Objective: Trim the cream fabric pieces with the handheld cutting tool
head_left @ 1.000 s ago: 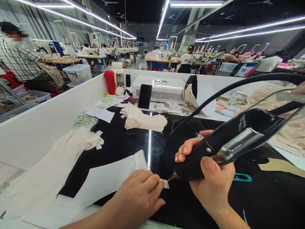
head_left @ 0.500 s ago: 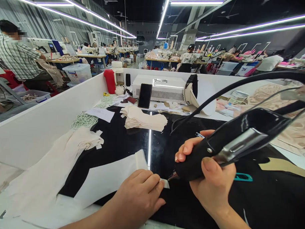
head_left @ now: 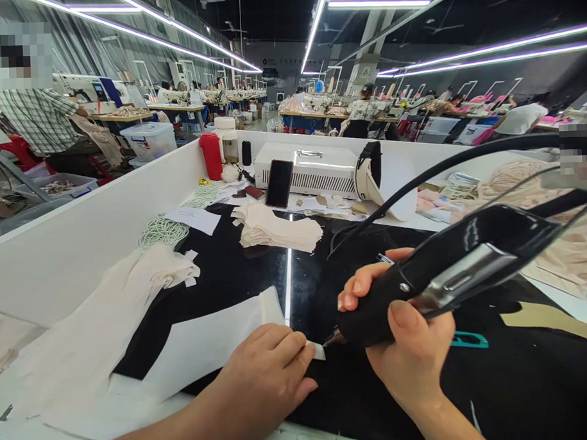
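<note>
My left hand (head_left: 267, 378) lies over a white fabric panel (head_left: 206, 342), its fingers bent and pressed together. Past the fingertips pokes a short white strip end (head_left: 318, 352). My right hand (head_left: 408, 344) is wrapped around a black corded handheld tool (head_left: 374, 316) with a silver lever along its side. The tool's thin metal tip (head_left: 333, 338) points left, close to the strip's end; whether they touch I cannot tell. Just right of my right hand, a teal tool (head_left: 470, 340) lies on the black work surface (head_left: 357, 397).
Cream fabric stacks lie at the left (head_left: 95, 323) and back centre (head_left: 277, 228). Behind are a phone (head_left: 279, 184), a white vented box (head_left: 306, 168) and a red flask (head_left: 211, 156). A black cable (head_left: 417, 177) arches at right. Several people sit at sewing machines beyond the low white wall (head_left: 82, 240).
Both hands hold nearly the same poses. The tool and the strip's end have barely shifted, and the view has moved very slightly.
</note>
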Available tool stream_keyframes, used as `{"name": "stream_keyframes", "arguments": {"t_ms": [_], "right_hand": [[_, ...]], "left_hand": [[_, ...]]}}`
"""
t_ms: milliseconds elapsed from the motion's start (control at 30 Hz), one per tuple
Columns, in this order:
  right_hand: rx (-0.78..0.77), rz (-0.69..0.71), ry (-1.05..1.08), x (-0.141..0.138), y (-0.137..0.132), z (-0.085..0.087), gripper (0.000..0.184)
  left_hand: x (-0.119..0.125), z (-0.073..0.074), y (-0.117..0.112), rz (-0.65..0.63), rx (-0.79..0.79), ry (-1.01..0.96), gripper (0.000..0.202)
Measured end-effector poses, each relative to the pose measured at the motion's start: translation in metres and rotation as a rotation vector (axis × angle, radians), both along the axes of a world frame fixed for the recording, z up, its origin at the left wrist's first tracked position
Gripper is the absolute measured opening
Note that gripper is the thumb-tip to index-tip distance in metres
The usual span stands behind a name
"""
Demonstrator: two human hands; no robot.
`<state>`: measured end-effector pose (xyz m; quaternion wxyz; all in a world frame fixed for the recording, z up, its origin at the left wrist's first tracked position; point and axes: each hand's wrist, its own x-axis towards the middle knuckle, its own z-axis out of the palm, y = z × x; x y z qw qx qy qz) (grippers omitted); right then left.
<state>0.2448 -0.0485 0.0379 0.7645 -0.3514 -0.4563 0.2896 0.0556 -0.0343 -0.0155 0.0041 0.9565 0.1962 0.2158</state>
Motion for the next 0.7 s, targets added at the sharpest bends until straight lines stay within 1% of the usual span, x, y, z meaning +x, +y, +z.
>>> {"name": "stream_keyframes", "arguments": {"t_ms": [267,467,700], "right_hand": [[0.007,0.012,0.001,0.0006,0.0018,-0.0001,0.04],[0.024,-0.027,0.039,-0.0022,0.0021,0.0044,0.043],[0.026,0.0,0.0,-0.0023,0.0009,-0.0023,0.04]], "left_hand": [[-0.0015,0.0012,0.0004,-0.004,-0.026,-0.011,0.035],[0.0002,-0.0006,0.0006,0.001,-0.012,-0.009,0.031],[-0.0005,-0.0015,0.0011,0.003,-0.002,-0.005,0.031]]}}
